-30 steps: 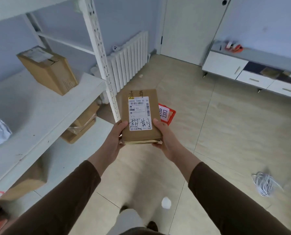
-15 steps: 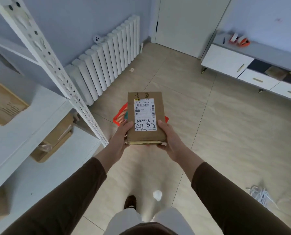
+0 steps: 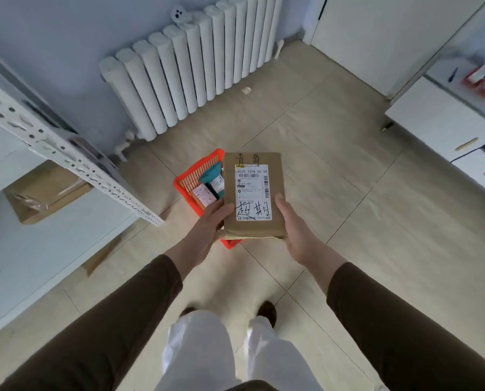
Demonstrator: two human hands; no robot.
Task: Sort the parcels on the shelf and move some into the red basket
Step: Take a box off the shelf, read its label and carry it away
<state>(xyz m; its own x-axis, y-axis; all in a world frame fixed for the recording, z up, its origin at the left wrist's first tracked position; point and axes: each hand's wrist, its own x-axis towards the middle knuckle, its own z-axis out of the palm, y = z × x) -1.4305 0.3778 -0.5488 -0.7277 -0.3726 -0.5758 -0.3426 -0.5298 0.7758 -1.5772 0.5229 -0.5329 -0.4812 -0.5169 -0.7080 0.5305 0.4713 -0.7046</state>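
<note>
Both hands — the left hand (image 3: pixel 207 224) and right hand (image 3: pixel 295 224) — clasp the brown parcel (image 3: pixel 254 196) by its sides above the red basket (image 3: pixel 200 176), whose small packets leave little room — dropped flat it could catch the rim and slide onto the floor

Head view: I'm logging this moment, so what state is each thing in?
parcel: held flat over the basket, label up
left hand: gripping the parcel's left edge
right hand: gripping its right edge
basket: on the floor, holding small packets
box: lying on a lower shelf
door: closed
</note>
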